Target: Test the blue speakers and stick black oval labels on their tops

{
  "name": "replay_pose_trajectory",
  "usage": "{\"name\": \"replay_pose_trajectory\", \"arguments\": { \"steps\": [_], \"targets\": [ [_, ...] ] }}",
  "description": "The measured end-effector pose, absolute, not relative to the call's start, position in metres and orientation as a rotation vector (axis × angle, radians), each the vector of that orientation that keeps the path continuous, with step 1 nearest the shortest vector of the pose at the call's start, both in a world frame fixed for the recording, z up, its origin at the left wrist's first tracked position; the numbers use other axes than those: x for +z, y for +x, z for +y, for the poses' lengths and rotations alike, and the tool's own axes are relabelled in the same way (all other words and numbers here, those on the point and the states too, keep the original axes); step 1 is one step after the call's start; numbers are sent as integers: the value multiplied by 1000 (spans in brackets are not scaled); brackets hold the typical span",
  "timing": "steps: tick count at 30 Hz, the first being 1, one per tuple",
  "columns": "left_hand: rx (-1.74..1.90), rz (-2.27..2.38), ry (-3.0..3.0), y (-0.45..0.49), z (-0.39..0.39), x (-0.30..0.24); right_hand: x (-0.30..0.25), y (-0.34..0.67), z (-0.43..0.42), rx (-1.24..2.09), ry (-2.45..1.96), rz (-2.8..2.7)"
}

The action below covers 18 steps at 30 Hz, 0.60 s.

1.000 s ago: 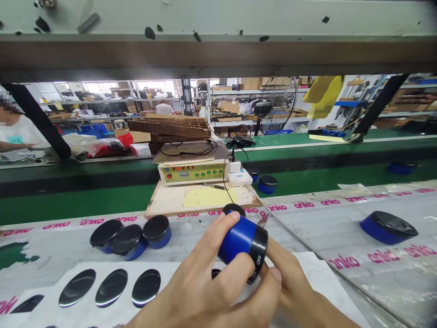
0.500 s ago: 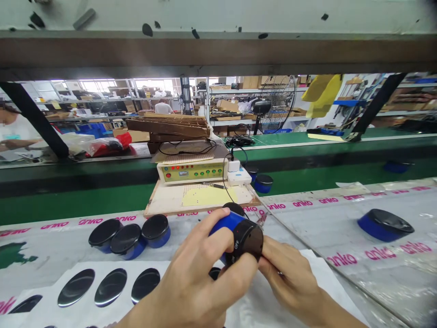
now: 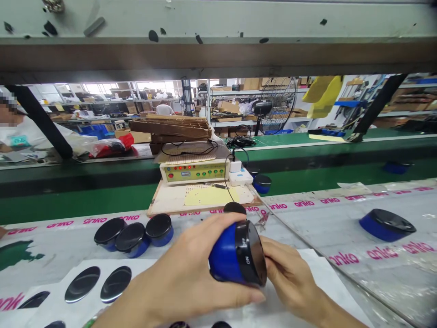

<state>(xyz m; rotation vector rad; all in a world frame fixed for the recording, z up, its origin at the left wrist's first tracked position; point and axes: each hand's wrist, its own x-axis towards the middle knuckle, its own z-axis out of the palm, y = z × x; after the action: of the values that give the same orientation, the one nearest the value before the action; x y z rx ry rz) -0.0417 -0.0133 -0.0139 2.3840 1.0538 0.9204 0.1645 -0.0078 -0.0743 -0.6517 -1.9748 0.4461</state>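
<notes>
Over the near surface, my left hand wraps one canister; my right hand, fingers bunched, meets its dark end, grip unclear. Piece judged mid-handling, not set down. Left: three more canisters standing, discs on sheet.

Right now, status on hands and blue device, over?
Left hand gripping blue device. Right hand beside its dark end, contact unclear. Black round object just beyond.
</notes>
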Motion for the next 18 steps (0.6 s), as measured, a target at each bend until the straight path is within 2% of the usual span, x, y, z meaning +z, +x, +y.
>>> {"name": "replay_pose_trajectory", "arguments": {
  "steps": [4,7,9,11,14,18],
  "targets": [
    [875,1042,1941,-40,-4,-10,-66,165,-15,459,-710,-2015],
    [1143,1237,1777,-43,4,-7,-63,166,-17,341,-831,-1978],
    [1350,1463,1793,-44,7,-9,-62,168,-17,413,-964,-1875],
    [1443,1506,2067,-42,6,-17,-63,168,-16,665,-1051,-1725],
    [1409,1265,2660,-32,0,-36,-62,164,-18,1047,-1035,-1570],
    [1361,1235,2980,-21,-6,-50,-62,156,-25,1345,-869,-1382]
  ]
}}
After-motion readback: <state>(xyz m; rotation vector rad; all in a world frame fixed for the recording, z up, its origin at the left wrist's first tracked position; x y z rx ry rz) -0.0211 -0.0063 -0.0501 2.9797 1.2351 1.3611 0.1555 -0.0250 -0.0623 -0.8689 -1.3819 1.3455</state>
